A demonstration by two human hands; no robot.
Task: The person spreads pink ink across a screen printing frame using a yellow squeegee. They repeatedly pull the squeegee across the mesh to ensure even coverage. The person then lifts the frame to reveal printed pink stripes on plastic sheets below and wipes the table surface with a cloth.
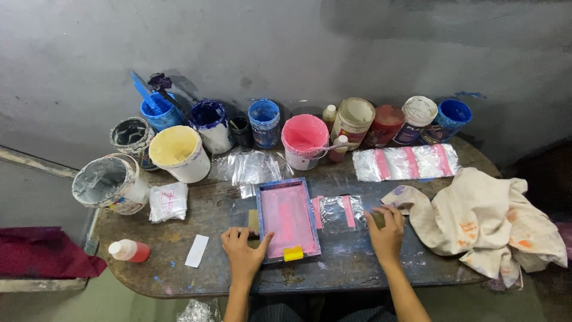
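The left hand (pixel 243 253) lay flat on the table (pixel 179 280), fingers spread and gripping nothing, its thumb against the left edge of the frame (pixel 288 218) — a small blue-edged screen coated pink, lying just left of the table's middle, with a yellow block (pixel 293 253) at its near edge. The right hand (pixel 386 234) rested palm down with fingers loosely curled on a small olive pad (pixel 377 219), just beside a clear bag (pixel 339 211) crossed by pink stripes; whether it gripped the pad I could not tell. A row of such bags (pixel 405 162), flat and shiny with pink bands, lay farther back on the right. A stained cloth (pixel 488 223) was heaped at the right end. Along the wall stood tubs — a pink one (pixel 304 140), blue ones (pixel 264 122), a cream one (pixel 177 152) and a grey-lined bucket (pixel 110 182). A small white packet (pixel 167 201) with red print, a white slip (pixel 196 251) and a red bottle (pixel 130 250) lay to the left.
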